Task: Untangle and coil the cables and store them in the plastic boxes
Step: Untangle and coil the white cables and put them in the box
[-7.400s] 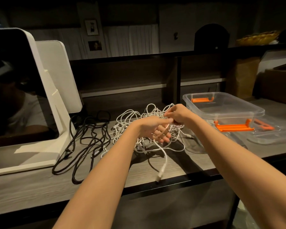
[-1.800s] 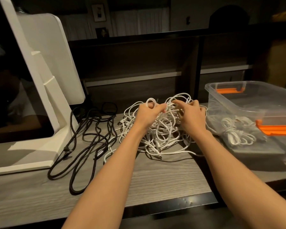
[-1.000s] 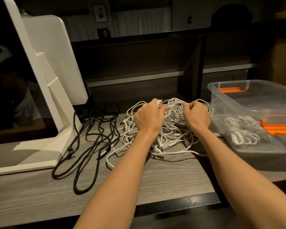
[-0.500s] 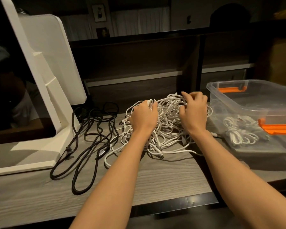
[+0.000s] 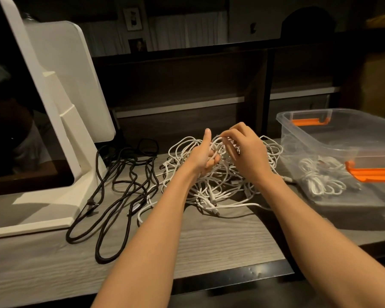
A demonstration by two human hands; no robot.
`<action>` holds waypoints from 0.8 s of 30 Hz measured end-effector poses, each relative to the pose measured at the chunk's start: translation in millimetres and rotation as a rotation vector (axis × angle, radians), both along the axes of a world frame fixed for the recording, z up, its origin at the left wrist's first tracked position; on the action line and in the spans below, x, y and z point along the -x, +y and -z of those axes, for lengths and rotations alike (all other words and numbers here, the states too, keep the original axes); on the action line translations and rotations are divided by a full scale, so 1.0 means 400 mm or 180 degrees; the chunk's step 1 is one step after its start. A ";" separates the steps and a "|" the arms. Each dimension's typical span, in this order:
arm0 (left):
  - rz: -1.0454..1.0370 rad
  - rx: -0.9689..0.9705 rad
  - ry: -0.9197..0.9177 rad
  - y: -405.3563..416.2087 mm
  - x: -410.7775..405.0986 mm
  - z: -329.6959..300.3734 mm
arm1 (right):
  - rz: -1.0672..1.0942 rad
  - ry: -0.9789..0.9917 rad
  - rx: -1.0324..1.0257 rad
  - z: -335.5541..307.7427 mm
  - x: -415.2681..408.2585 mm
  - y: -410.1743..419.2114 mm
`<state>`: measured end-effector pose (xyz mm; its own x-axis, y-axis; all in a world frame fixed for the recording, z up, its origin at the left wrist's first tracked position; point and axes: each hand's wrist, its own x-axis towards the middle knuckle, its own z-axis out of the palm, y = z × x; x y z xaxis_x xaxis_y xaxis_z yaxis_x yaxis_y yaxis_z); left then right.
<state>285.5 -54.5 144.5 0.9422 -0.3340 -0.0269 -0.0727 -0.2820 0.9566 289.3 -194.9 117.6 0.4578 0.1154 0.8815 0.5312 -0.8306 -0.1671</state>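
Left hand: the left hand (image 5: 203,155) is over the white cable tangle (image 5: 218,174), thumb pointing up, and its fingers are curled around a white strand that runs up through the palm.
Right hand: the right hand (image 5: 242,150) is just beside it, and its fingertips (image 5: 223,135) are bent down and pinch the same loop at the top of the pile.
What changed: half a second ago both hands lay flat on the heap with knuckles up; now the left one has turned on its side and closed on one strand, and the right has come nearer to it.
Meaning for the task: I judge that searching in the heap is over and one cable is now chosen, so pulling it free can begin.
White tangle: it lies on the worktop (image 5: 220,238) between the black cables (image 5: 120,185) and the plastic box (image 5: 342,138); most of it is not sorted yet.
Box content: one coiled white cable (image 5: 320,178) is already inside the clear box, which has orange clips.
Black cables: they lie loose beside the white stand (image 5: 60,121), not touched.
Progress: early, I think; many cables remain.
Risk: pulling hard may tighten the knots.
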 end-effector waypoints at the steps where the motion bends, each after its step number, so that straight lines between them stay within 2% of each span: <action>1: 0.0192 -0.0087 -0.0015 0.000 0.002 -0.003 | 0.0012 0.0012 -0.0026 -0.002 0.003 0.002; 4: 0.0533 -0.0281 -0.0224 0.006 0.009 -0.009 | 0.0089 0.0266 -0.0224 0.001 0.007 0.005; 6: 0.0360 -0.0230 -0.0516 0.007 0.003 0.000 | 0.0184 0.0454 -0.0409 0.004 0.006 0.005; 9: -0.0502 -0.0290 -0.1120 -0.014 -0.016 0.025 | 0.0103 0.0704 -0.0786 0.001 0.005 0.007; 11: -0.1162 -0.0120 -0.1359 -0.029 -0.020 0.034 | 0.0031 0.0942 -0.1189 -0.001 0.002 -0.002; 14: -0.1563 0.0520 -0.1241 -0.031 -0.019 0.028 | 0.0185 0.1290 -0.1302 0.009 -0.010 -0.024; 17: -0.1277 0.1348 -0.0951 -0.037 -0.004 0.019 | 0.0397 0.1346 -0.1066 0.020 -0.017 -0.025; 21: -0.0813 0.2040 -0.0670 -0.038 0.009 0.010 | 0.0823 0.1224 -0.0864 0.025 -0.014 -0.022; 24: -0.0685 0.2496 -0.0384 -0.032 0.007 0.005 | 0.0778 0.1109 -0.0882 0.018 -0.008 -0.023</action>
<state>282.8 -67.1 142.4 0.9693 -0.0252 0.2447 -0.2082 0.4456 0.8707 292.5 -204.2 110.4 0.7146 -0.2483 0.6540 0.2004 -0.8231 -0.5314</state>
